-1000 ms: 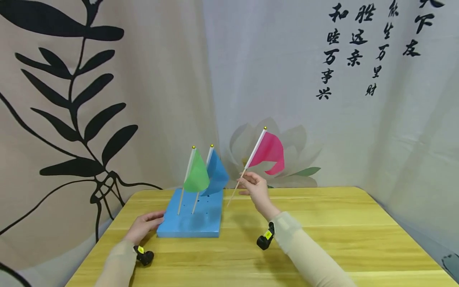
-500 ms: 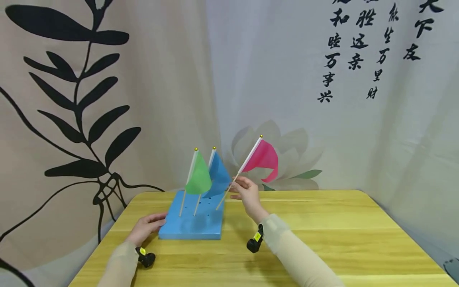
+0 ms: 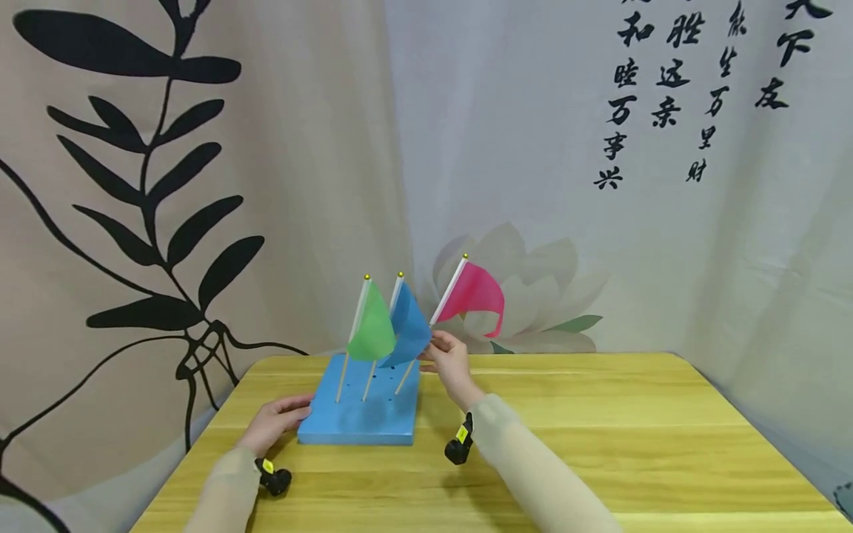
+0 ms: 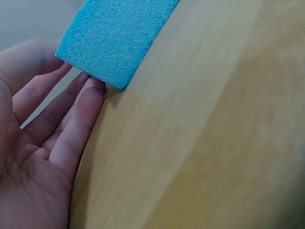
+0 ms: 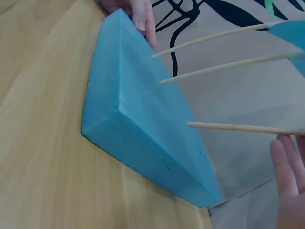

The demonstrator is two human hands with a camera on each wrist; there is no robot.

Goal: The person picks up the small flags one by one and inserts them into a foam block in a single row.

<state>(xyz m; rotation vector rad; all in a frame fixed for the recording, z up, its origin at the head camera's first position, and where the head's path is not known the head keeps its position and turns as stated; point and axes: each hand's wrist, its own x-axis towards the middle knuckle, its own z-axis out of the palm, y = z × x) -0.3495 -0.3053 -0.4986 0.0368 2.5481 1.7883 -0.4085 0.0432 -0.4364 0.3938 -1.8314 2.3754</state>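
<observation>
Right hand: the person's right hand (image 3: 448,355) pinches the thin wooden stick of a small pink cloth flag (image 3: 474,295) between thumb and fingertips, just beside the blue foam block's far right corner; in the right wrist view only the fingertips (image 5: 286,167) show, under the stick.
Pink flag: it leans up and to the right, a little gold bead on its tip, the lower end of its stick (image 5: 238,127) meeting the top face of the block — whether it has gone into the foam I cannot tell.
Left hand: the left hand (image 3: 273,420) lies flat on the table with fingers straight and relaxed, fingertips (image 4: 90,95) touching the near left corner of the block; it grips nothing.
Foam block: a flat, rectangular slab of blue foam (image 3: 360,414) with small holes dotted over its top, lying on the yellow wooden table (image 3: 600,437) towards the left side.
Other flags: a small green cloth flag (image 3: 370,333) and a small blue cloth flag (image 3: 408,331) stand planted in the block, both tilted slightly right, the green to the left of the blue — the pink one is the rightmost.
Backdrop: a pale hanging cloth (image 3: 533,148) printed with black leaves, a lotus and black Chinese characters.
</observation>
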